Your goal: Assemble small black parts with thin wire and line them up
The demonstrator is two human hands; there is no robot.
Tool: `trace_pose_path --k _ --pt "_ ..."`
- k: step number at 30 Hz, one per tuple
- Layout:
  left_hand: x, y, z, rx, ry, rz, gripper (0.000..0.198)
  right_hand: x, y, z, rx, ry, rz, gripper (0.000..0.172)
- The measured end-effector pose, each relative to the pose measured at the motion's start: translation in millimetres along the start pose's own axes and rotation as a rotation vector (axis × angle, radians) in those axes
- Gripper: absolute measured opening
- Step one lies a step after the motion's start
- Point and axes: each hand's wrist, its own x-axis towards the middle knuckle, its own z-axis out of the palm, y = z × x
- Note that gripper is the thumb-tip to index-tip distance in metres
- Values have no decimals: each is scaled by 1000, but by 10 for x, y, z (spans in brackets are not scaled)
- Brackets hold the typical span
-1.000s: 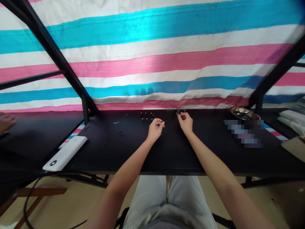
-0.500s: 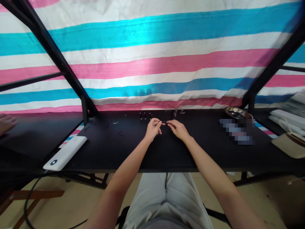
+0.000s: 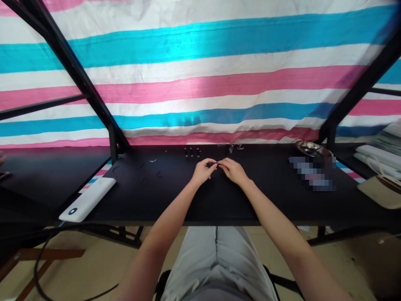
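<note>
Over the middle of the black table (image 3: 219,205), my left hand (image 3: 203,171) and my right hand (image 3: 231,170) meet at their fingertips. Both are closed in a pinch around something small and dark, too small to make out. Beyond my left hand, small dark pieces with light ends (image 3: 191,152) stand in a short row. A row of tiny light pieces (image 3: 222,145), a small greyish piece (image 3: 231,148) and some thin white bits (image 3: 240,147) lie near the back edge. More white bits (image 3: 152,161) and faint dark strips (image 3: 115,169) are scattered to the left.
A white power bank (image 3: 89,200) with a cable sits at the table's left edge. At the right are a shiny metal dish (image 3: 313,150), a blurred-out object (image 3: 311,173) and a beige bag (image 3: 380,190). Black frame bars slant up on both sides before a striped sheet.
My two hands have come closer together, their fingertips now meeting. Another person's hand at the far left has almost left the view, and a dark object shows there.
</note>
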Motion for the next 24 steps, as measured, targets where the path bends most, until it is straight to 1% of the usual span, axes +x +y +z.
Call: trace_pose_path --k 4,8,12,15,19,24 --pt "3 -42 2 11 -11 24 28 2 -9 5 33 15 -28 28" --pt "3 -56 3 34 -17 45 28 7 -71 -7 119 42 -38 29" --pt "-11 -56 11 74 -7 59 27 9 -136 -4 179 53 -41 44" --pt "-27 -48 19 94 -16 62 26 5 -160 3 180 45 -72 51" --pt "-46 -29 26 80 -42 65 25 -5 -174 2 194 40 -96 57" --pt "-54 -28 32 50 -70 41 26 -16 -195 -5 201 25 -111 61"
